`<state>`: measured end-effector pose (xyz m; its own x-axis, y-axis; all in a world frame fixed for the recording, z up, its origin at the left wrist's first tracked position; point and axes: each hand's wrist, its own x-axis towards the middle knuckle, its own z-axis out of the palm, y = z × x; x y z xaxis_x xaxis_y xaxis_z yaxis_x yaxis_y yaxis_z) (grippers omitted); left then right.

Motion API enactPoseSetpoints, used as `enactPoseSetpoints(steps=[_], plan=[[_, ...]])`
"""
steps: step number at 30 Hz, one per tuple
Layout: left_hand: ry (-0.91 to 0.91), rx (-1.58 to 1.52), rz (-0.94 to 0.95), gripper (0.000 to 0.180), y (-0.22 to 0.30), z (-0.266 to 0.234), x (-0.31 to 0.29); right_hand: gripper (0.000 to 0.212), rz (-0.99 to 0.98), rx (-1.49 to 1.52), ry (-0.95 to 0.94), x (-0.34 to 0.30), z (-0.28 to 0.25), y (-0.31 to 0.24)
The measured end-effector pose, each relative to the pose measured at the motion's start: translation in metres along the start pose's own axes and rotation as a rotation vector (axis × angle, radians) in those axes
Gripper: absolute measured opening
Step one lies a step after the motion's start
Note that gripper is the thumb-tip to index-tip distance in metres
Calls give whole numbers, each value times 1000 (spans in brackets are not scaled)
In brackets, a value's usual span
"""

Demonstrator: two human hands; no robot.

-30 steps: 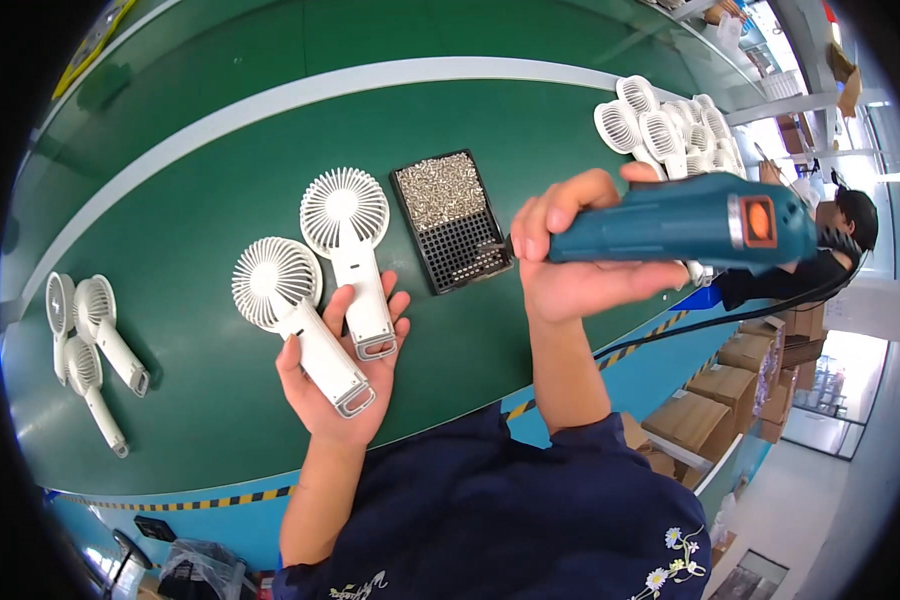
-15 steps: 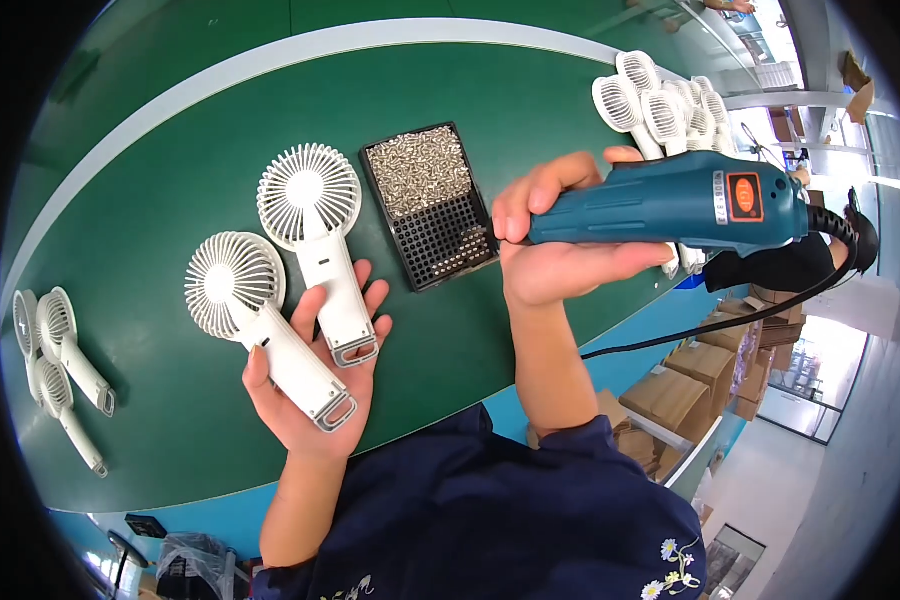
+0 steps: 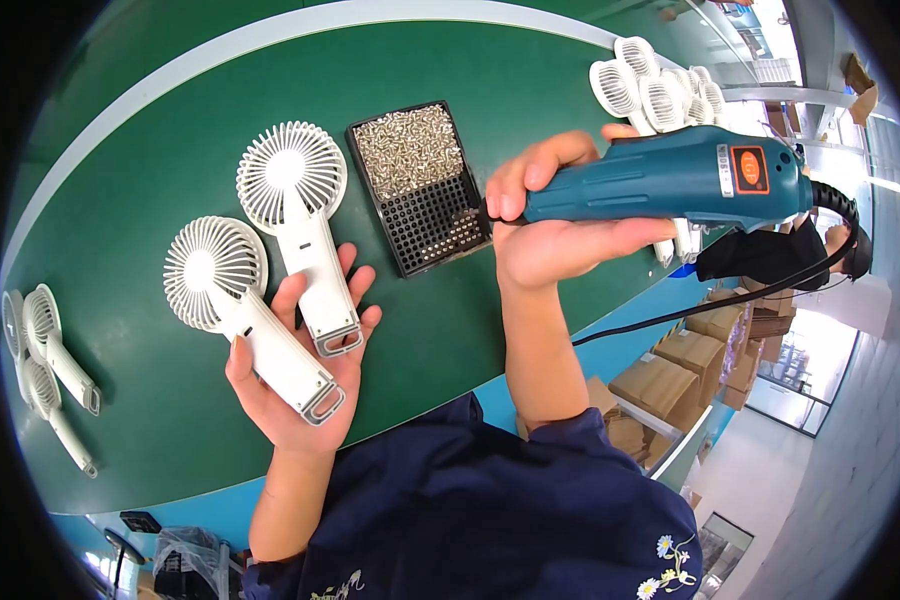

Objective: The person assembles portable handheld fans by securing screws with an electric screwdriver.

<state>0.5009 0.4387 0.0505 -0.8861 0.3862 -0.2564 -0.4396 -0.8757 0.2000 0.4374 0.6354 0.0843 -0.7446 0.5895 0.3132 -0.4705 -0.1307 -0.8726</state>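
My left hand is closed around the handles of two white handheld fans. The nearer fan lies across the palm under my thumb, and the farther fan sits between my fingers. Both have round slatted heads and a grey metal loop at the handle end. My right hand grips a teal electric screwdriver, held level with its front end pointing left. That tip is over the right edge of a black screw tray. Loose small silver screws fill its far part; several stand in the holes of its near part.
Several white fans lie on the green table at the left. A heap of white fans is at the far right. The screwdriver's black cable loops down at the right. Cardboard boxes and another person are beyond the table.
The whole view has shifted slightly, so the tray and fans appear a little higher and farther left. Both hands keep their grips, and the screwdriver tip stays by the tray's right edge.
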Motion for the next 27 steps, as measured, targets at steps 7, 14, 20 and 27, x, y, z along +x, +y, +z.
enactPoseSetpoints(steps=[7, 14, 20, 27], plan=[[13, -35, -9, 73, 0, 2, -3, 93, -86, 35, -108, -7, 1, 1], [-81, 7, -22, 68, -4, 0, 0, 95, -97, 426, -304, -16, 15, -35], [11, -25, -9, 72, -6, 5, 1, 78, 110, 408, -491, -51, 43, -45], [60, -36, -31, 70, -5, 8, -2, 88, 189, 417, -623, -58, 42, -30]])
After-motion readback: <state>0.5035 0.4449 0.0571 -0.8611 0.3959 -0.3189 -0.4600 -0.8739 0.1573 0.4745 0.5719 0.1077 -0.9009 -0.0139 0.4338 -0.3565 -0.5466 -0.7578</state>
